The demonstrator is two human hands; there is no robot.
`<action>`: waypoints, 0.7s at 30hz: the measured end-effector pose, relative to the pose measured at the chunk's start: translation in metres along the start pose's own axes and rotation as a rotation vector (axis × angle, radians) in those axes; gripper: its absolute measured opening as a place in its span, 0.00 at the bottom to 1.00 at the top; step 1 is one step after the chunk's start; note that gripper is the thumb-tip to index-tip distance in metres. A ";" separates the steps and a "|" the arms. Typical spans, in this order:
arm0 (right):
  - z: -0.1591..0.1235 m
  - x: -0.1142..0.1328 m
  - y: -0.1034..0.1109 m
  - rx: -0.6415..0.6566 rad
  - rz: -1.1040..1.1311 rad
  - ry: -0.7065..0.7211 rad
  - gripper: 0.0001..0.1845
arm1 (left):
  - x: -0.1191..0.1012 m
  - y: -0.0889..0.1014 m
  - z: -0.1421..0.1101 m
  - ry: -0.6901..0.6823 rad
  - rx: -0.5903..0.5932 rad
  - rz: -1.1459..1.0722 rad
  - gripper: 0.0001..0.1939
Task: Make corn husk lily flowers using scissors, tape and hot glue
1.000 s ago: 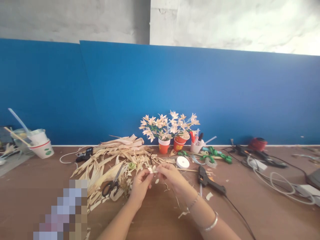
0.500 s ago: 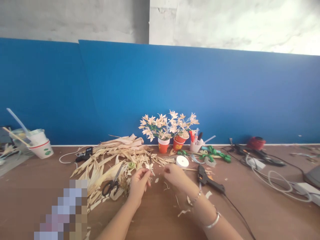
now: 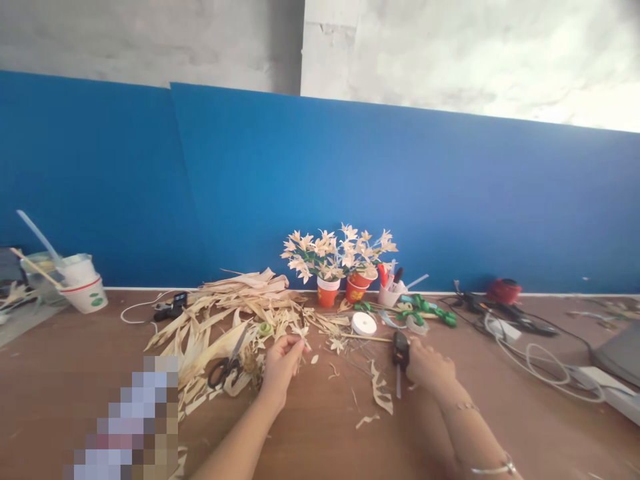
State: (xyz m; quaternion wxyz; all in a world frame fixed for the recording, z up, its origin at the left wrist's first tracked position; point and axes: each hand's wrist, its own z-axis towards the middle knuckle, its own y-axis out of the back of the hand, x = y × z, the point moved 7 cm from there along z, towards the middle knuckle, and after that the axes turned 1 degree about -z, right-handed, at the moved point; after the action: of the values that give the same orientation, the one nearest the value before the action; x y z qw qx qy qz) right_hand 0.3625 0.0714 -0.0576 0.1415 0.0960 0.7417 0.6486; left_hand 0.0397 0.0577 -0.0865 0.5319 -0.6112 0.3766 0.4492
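Observation:
My left hand [image 3: 283, 367] is closed in a pinch on a small pale husk flower [image 3: 301, 333], which shows just beyond the fingertips. To the right, my right hand [image 3: 433, 367] is closed around the handle of a black hot glue gun [image 3: 400, 350]; the hand hides most of that handle. A clear glue stick [image 3: 399, 383] juts from the gun toward me. Between the hands, another pale flower [image 3: 337, 345] lies on the table near a white spool [image 3: 364, 324]. Black-handled scissors [image 3: 223, 371] rest on the husks left of my left hand.
Dried husks [image 3: 235, 300] spread across the left middle of the brown table [image 3: 320, 440]. Behind stand red cups [image 3: 328, 293] of pale flowers and a white pen cup [image 3: 389, 295]. Green tape pieces [image 3: 425, 307] lie nearby. White cables [image 3: 530, 367] run at right; a paper cup [image 3: 87, 297] stands left.
My right hand has moved right, from beside the left hand to the glue gun, and closed on it. The flower on the table has come into view. My left hand keeps its pinch.

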 end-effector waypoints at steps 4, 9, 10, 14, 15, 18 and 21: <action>0.004 -0.007 -0.006 -0.011 0.082 0.001 0.22 | -0.003 0.000 -0.002 0.002 -0.008 -0.027 0.16; 0.005 -0.014 0.009 -0.134 0.270 0.005 0.22 | -0.004 -0.002 -0.002 0.024 0.020 -0.066 0.16; 0.004 -0.015 0.014 -0.173 0.305 -0.012 0.21 | -0.004 -0.003 -0.002 0.025 0.027 -0.071 0.16; -0.005 -0.010 0.035 -0.350 0.443 -0.016 0.16 | -0.003 -0.003 -0.002 0.023 0.038 -0.075 0.15; -0.008 -0.003 0.040 -0.393 0.504 0.027 0.15 | -0.003 -0.003 -0.002 0.024 0.036 -0.071 0.16; -0.022 0.030 0.057 -0.502 0.774 0.321 0.11 | -0.003 -0.002 -0.002 0.034 0.018 -0.046 0.17; -0.050 0.083 0.068 -0.484 0.853 0.762 0.03 | -0.001 0.000 -0.001 0.034 -0.009 -0.033 0.18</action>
State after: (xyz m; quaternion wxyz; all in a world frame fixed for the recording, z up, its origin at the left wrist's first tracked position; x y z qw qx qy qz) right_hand 0.2645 0.0614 0.0086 -0.3873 0.1108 0.4682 0.7865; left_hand 0.0392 0.0566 -0.0861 0.5301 -0.6271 0.3736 0.4315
